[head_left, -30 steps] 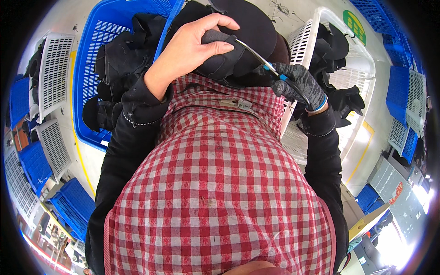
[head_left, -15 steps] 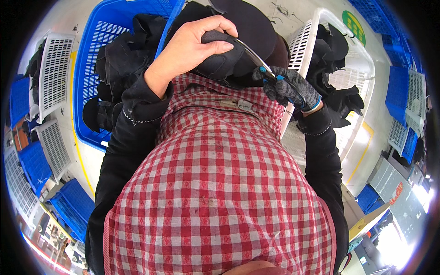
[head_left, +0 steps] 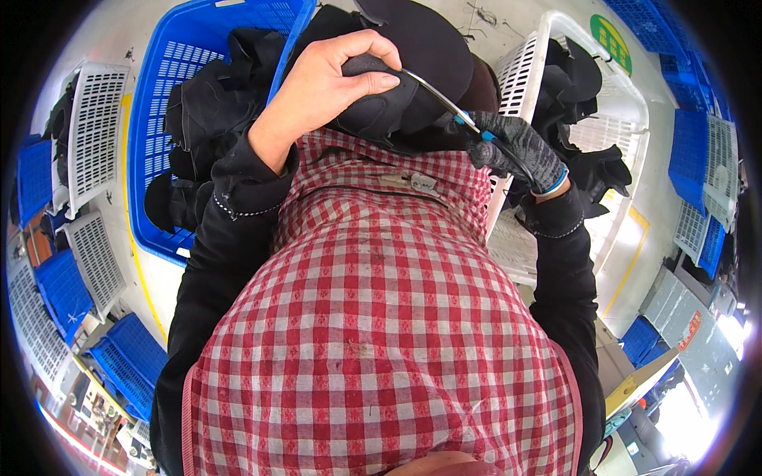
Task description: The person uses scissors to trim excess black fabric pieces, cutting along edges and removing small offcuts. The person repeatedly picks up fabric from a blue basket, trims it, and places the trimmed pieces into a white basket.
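Got a round green sticker (head_left: 610, 45) on the pale floor (head_left: 512, 17) up top right, plus a yellow line (head_left: 144, 285) down the left and another yellow line (head_left: 629, 271) on the right. Perforated white crate (head_left: 101, 127) far left, blue crate (head_left: 133, 357) lower left, red label (head_left: 690, 330) on some grey panel (head_left: 671, 308) over right.

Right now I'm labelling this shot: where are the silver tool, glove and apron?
Silver tool (head_left: 445, 100), head view, on its metal length
Glove (head_left: 530, 143), head view, on its back
Apron (head_left: 373, 317), head view, on its front
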The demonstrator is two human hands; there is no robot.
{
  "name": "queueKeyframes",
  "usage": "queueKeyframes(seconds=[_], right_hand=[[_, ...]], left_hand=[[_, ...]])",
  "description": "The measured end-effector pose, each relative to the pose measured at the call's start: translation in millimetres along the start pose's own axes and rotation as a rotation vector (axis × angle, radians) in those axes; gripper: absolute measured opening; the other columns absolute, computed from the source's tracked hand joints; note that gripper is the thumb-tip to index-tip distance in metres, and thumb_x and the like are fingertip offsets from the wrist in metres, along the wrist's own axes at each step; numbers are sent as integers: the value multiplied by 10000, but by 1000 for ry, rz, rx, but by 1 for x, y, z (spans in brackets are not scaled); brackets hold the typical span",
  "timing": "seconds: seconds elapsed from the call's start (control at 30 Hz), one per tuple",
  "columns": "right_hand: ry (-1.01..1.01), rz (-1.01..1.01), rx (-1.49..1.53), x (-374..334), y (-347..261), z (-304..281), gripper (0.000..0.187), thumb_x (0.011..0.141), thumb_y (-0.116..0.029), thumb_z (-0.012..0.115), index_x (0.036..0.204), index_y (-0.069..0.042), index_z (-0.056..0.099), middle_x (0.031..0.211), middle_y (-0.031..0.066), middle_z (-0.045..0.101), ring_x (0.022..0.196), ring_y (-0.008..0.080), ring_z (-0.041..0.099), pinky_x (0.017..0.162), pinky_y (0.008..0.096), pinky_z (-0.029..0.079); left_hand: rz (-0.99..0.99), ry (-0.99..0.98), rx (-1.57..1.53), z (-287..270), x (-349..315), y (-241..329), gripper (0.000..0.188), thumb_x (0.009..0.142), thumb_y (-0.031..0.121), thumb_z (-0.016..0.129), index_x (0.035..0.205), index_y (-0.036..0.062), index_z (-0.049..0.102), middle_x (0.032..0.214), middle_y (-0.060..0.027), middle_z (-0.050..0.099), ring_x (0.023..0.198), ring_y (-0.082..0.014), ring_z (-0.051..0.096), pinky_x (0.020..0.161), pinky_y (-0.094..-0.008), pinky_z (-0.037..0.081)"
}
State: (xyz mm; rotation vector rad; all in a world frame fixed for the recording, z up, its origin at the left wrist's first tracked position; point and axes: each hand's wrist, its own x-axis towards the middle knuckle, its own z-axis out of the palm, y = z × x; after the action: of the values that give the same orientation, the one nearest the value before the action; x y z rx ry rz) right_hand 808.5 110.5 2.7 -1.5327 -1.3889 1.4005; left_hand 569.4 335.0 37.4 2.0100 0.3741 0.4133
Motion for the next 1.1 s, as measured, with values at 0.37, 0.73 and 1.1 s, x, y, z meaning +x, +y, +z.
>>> queueKeyframes(seconds=[0.37, 0.73, 1.1], right_hand=[[161, -167, -328, 8, -13, -5, 586, 867, -305, 839, 1374, -82, 647, 1054, 116, 756, 895, 232, 713, 882, 352, 566], [196, -140, -390, 9, -21, -1, 516, 874, -358, 835, 1320, -134, 700, 1084, 103, 778, 989, 285, 756, 884, 365, 591], [257, -163, -316, 20, -10, 17, 543, 891, -401, 814, 1319, -95, 679, 970, 100, 767, 842, 228, 744, 757, 321, 587]], left_hand=[[58, 5, 2, 0, 0, 1, 142, 877, 96, 807, 985, 69, 718, 928, 11, 706, 877, -118, 680, 820, -262, 536], [27, 24, -99, 1, -5, 1, 90, 885, 74, 804, 927, 39, 733, 872, -5, 714, 856, -108, 682, 810, -248, 532], [40, 22, -113, 2, -8, 1, 73, 883, 64, 816, 911, 62, 748, 896, -22, 749, 905, -118, 718, 879, -267, 548]])
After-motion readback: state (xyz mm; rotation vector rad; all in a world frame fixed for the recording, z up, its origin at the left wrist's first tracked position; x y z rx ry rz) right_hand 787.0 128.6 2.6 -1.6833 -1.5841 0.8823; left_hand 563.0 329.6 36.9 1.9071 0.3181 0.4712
